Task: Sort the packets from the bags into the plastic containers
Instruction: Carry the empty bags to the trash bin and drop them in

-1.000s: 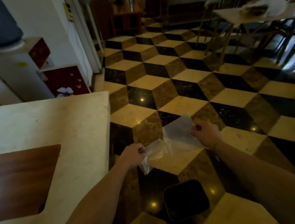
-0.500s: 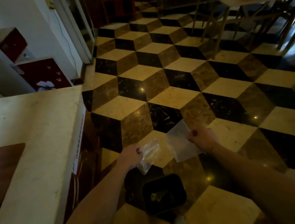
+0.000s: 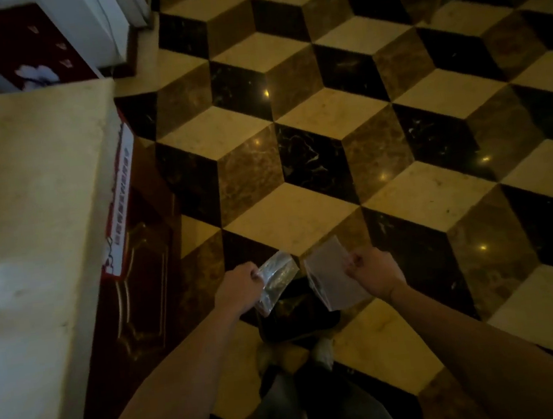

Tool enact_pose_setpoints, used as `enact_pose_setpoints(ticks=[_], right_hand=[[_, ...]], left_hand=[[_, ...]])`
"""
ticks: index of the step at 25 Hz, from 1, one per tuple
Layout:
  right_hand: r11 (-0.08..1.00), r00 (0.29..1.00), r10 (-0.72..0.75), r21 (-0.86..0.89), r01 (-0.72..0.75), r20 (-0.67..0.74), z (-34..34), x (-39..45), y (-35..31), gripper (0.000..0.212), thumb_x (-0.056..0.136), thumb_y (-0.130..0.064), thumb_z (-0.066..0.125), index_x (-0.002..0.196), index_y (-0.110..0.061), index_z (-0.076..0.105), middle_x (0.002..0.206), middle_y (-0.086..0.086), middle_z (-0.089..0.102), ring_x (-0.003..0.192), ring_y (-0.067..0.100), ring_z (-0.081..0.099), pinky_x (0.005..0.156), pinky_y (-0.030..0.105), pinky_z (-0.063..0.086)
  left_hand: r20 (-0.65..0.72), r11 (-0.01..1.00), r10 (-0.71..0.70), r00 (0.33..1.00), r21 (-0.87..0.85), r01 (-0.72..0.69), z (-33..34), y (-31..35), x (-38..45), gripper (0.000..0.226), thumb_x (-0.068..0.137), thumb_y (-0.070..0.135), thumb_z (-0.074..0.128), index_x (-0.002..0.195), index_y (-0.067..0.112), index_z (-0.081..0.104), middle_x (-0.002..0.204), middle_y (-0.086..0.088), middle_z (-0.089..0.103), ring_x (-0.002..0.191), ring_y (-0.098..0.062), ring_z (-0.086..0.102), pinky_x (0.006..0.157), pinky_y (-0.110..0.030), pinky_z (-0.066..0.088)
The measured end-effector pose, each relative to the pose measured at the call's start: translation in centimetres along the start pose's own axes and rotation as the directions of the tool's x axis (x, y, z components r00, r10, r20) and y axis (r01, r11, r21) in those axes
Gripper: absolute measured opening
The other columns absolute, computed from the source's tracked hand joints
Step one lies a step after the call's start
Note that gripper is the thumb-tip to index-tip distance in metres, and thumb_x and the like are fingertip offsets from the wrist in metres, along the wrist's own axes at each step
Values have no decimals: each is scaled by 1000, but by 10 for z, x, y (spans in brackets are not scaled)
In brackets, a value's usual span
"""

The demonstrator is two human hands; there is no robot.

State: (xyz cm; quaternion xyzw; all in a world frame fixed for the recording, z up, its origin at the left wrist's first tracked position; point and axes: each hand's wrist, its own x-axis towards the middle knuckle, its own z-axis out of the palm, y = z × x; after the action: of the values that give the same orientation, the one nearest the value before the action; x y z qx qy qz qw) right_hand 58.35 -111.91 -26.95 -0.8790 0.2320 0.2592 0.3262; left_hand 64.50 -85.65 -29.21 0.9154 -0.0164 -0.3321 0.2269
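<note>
My left hand (image 3: 239,287) pinches a crumpled clear plastic bag (image 3: 276,278) by its edge. A flatter, pale see-through bag (image 3: 333,278) hangs from the pinch of my right hand (image 3: 373,272). Both bags look empty and hang apart, side by side, above a small black bin (image 3: 298,324) that stands on the floor by my feet. No packets or plastic containers show in the head view.
A pale stone counter (image 3: 34,209) with a dark wooden front (image 3: 140,293) runs along my left. The floor (image 3: 360,113) is glossy cube-pattern tile. A dark red cabinet with a flower print (image 3: 29,51) stands at the far left. My legs (image 3: 311,408) are below.
The view has tilted down and I have stepped closer, so the black bin now lies right under my hands. The two bags have come apart and hang lower.
</note>
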Motion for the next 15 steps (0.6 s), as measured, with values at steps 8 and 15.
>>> enact_pose_setpoints(ticks=[8,15], right_hand=[[994,989,94,-59,-88,112,92,80,53,29,94,-30,50,66,-23,51,60,0,53,57,15,52,48,28,36],[990,979,100,-116,-80,179,196,158,99,21,94,-27,47,79,-29,62,75,0,65,67,21,61,54,31,43]], left_hand=[[120,994,-102,988,48,97,91,-69,76,19,98,27,42,106,22,59,92,1,63,78,-15,62,71,-36,57],[192,992,-124,974,41,119,194,-130,140,26,99,27,39,74,29,46,76,-3,58,72,-25,60,58,-32,41]])
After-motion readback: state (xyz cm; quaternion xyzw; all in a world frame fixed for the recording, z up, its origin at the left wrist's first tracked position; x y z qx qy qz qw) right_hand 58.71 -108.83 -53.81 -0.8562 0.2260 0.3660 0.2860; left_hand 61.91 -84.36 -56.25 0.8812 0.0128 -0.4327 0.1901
